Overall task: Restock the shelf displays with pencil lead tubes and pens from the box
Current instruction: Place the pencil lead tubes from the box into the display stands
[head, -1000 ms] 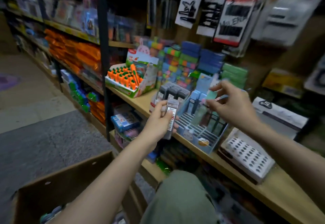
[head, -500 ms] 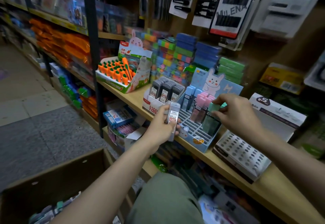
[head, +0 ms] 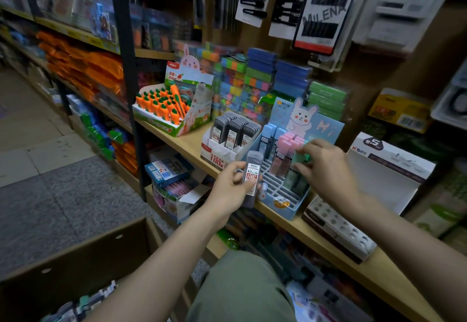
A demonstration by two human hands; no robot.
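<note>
grey lead tube (head: 251, 179), upright, held in the left hand (head: 231, 187), thumb across its white label, fingers curled behind; it sits just in front of the blue bunny display (head: 280, 196), at that display's left front corner, as in the frame half a second back. label reads 0.7.

right hand (head: 322, 170) over the bunny display's right side, fingers curled down onto a green tube (head: 299, 163) in the slotted tray. half a second ago this hand sat at the same spot; a full second ago it was higher, above the tray. whether it pinches the green tube or only touches its top, cannot tell.

counts, inside the bunny display: two blue tubes (head: 268, 139) at rear left, a cluster of pink tubes (head: 286, 148) next to them, number unclear; front slots hold none.

left of the bunny display, touching it: white carton (head: 217, 148) with three rows of dark grey tubes (head: 233, 131). further left: carrot pen display (head: 174, 112), orange pens with green tops, too many and too blurred to count.

right of the bunny display: white holed tray (head: 338, 230) on the wooden shelf (head: 328, 243).

below and left of the bunny display, on the floor: one brown cardboard box (head: 83, 266), open, with packets inside.
</note>
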